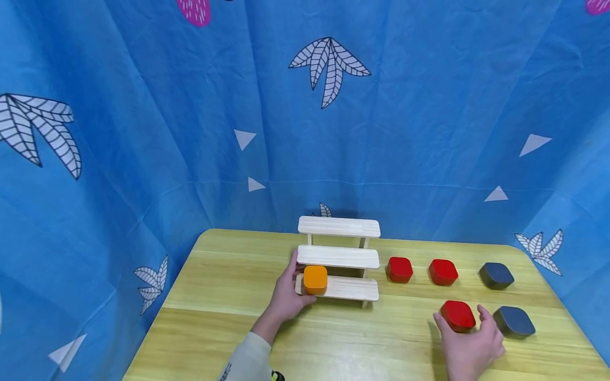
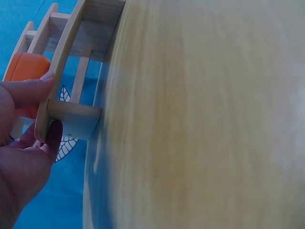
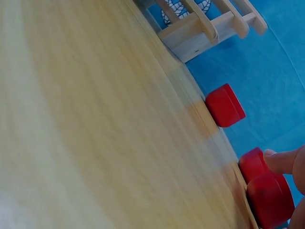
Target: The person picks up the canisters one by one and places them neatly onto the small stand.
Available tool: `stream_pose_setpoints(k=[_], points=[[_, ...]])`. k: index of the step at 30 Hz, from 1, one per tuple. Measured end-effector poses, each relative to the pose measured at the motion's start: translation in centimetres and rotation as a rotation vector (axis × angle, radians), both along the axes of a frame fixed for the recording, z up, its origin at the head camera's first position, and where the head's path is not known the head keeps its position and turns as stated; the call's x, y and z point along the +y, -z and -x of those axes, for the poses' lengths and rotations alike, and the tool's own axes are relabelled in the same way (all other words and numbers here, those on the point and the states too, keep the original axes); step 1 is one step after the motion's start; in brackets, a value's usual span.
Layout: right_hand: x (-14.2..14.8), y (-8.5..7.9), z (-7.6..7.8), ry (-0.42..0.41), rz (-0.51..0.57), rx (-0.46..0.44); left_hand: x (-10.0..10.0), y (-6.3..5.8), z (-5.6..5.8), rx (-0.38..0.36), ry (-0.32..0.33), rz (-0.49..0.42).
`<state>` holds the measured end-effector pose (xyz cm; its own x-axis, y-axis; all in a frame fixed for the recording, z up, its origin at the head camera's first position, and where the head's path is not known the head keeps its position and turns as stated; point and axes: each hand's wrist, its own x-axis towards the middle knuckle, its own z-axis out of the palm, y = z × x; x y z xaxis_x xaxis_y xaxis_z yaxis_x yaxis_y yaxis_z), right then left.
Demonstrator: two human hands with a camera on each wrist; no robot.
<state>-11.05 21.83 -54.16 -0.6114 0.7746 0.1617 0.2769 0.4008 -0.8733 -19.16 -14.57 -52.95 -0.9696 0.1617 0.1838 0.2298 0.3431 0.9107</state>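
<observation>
My left hand [image 1: 286, 296] grips the left end of the lowest tier of a three-tier wooden shelf stand [image 1: 352, 289]. Its thumb lies along the front edge, with the other fingers around the plank's end in the left wrist view. On that tier sits an orange rounded-square box [image 1: 315, 279], right beside the thumb. At the right, my right hand [image 1: 472, 346] straddles the nearest red box [image 1: 458, 315], thumb at its left and index finger at its right, a slight gap showing by the index finger. In the right wrist view the thumb overlaps the red boxes [image 3: 270, 202].
Two more red boxes [image 1: 399, 270] stand behind, right of the shelf stand. Two dark grey-blue boxes [image 1: 496, 275] are at the far right, one close beside the right hand. A blue patterned curtain [image 1: 410, 132] hangs at the back of the wooden table [image 1: 214, 296].
</observation>
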Motion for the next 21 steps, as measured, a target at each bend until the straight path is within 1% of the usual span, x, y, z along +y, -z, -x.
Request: stream_pose_setpoints(k=[4, 9, 17, 21], points=[[0.12, -0.01, 0.08, -0.008, 0.043, -0.062, -0.05, 0.08, 0.01, 0.008, 0.010, 0.004], [0.24, -0.06, 0.25, -0.020, 0.072, -0.119, -0.06, 0.05, 0.02, 0.010, 0.003, 0.016], [0.42, 0.00, 0.63, -0.045, 0.046, -0.154, -0.15, 0.05, -0.04, 0.001, 0.010, -0.009], [0.45, 0.09, 0.79, -0.052, 0.047, -0.167, -0.20, 0.07, -0.03, -0.003, 0.007, -0.004]])
